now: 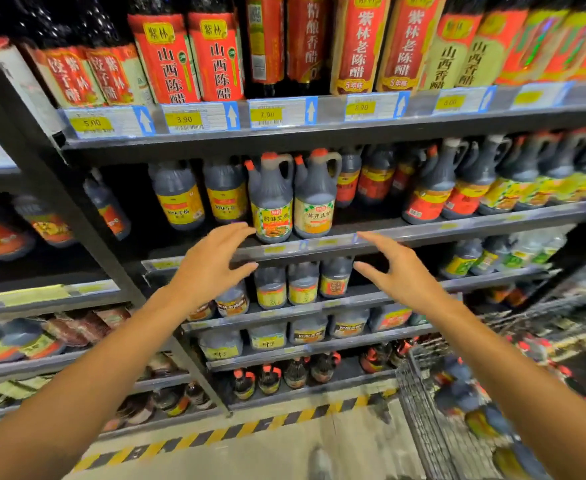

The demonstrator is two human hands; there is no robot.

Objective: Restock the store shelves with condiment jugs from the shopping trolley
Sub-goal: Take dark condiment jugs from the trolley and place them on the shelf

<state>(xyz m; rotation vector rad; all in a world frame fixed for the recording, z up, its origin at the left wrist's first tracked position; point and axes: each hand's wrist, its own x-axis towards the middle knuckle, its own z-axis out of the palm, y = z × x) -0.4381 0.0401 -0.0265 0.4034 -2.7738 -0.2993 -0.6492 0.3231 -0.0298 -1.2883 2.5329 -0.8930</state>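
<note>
Two dark condiment jugs with red caps stand side by side at the front edge of the middle shelf (405, 233): one with a yellow-green label (273, 199), one with a pale yellow label (315, 195). My left hand (211, 268) hovers just below and left of them, fingers spread, holding nothing. My right hand (402, 271) is below and right of them, also empty with fingers apart. The wire shopping trolley (419, 410) at the lower right holds several more dark jugs (457, 393).
Tall red-labelled vinegar bottles (187, 60) fill the top shelf above yellow price tags. More jugs line the middle shelf to both sides and the lower shelves (302, 282). A yellow-black striped strip (250, 427) marks the floor at the shelf base.
</note>
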